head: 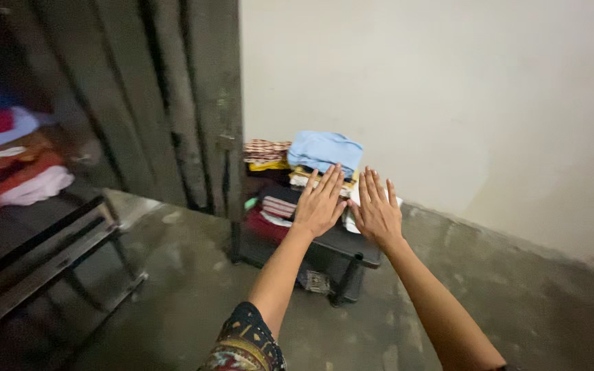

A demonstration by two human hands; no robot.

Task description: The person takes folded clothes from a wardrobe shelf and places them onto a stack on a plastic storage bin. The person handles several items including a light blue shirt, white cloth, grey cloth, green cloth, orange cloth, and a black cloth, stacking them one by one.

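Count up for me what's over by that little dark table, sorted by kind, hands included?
Hands: 2, left hand and right hand, both open flat
Dark low table: 1
Light blue folded cloth: 1
Heap of mixed folded clothes: 1
Total: 5

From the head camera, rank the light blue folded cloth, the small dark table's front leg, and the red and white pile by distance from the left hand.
From the left hand:
1. Light blue folded cloth, just above.
2. Table's front leg, below right.
3. Red and white pile, far left.
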